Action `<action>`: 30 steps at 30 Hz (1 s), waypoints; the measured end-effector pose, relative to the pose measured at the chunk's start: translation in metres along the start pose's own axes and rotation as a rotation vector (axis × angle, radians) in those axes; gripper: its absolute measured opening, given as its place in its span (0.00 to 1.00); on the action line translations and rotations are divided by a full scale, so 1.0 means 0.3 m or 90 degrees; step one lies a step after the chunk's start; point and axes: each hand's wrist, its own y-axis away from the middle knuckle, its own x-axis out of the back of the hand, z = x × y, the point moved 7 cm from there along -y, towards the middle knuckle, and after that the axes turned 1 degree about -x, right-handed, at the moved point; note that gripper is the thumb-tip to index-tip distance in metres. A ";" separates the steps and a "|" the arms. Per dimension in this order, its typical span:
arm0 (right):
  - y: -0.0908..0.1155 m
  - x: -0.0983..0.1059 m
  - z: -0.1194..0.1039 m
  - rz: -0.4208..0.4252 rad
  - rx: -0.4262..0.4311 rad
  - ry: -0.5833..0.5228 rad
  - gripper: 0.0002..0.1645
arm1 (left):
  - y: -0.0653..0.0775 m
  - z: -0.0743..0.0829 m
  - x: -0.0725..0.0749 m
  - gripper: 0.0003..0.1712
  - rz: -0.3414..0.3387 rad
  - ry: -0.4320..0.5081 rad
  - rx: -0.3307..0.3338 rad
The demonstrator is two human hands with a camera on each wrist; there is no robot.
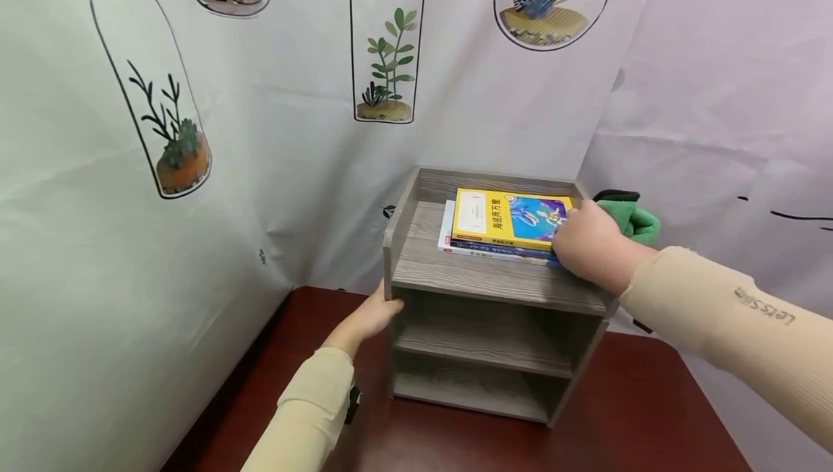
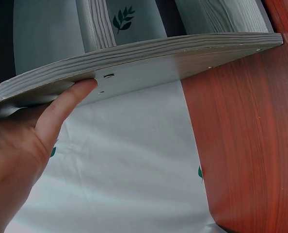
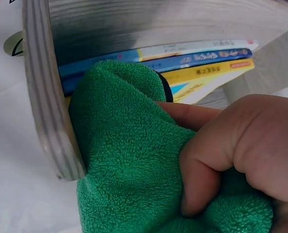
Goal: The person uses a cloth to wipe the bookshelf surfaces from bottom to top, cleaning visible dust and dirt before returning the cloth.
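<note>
A grey wood-grain desk shelf (image 1: 416,259) stands on a dark red table, with a stack of several books on its top board. The uppermost, a yellow book (image 1: 475,215), has a blue picture on its cover. My left hand (image 1: 371,313) holds the shelf's left side panel; in the left wrist view the thumb (image 2: 69,104) lies against the panel's outer face, and most other fingers are hidden. My right hand (image 1: 588,241) grips a green towel (image 3: 129,150) with a dark edge, at the right end of the books. The towel hangs over the right side panel (image 3: 49,107).
Below the top board are two lower compartments (image 1: 481,331). The red tabletop (image 1: 631,400) extends on both sides of the shelf. White cloth walls (image 1: 293,147) printed with plants in bottles close in behind, left and right.
</note>
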 end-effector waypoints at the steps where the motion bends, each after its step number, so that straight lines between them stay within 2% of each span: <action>1: 0.007 0.000 -0.007 0.006 0.002 0.009 0.15 | 0.000 0.001 0.000 0.42 -0.001 0.000 -0.002; 11: 0.069 -0.028 -0.096 0.044 0.009 0.128 0.23 | -0.007 0.002 -0.005 0.42 -0.005 0.011 -0.033; 16: 0.093 -0.042 -0.140 0.079 -0.010 0.154 0.16 | -0.009 0.000 0.009 0.44 -0.012 0.006 -0.022; 19: 0.097 -0.044 -0.158 0.095 -0.034 0.136 0.10 | -0.014 -0.007 0.025 0.44 -0.005 -0.008 -0.015; 22: 0.102 -0.039 -0.164 0.113 -0.063 0.101 0.09 | -0.018 -0.012 0.035 0.44 -0.002 -0.012 -0.015; 30: 0.160 -0.048 -0.159 0.169 -0.162 -0.087 0.11 | -0.026 -0.021 0.002 0.45 -0.020 -0.003 -0.014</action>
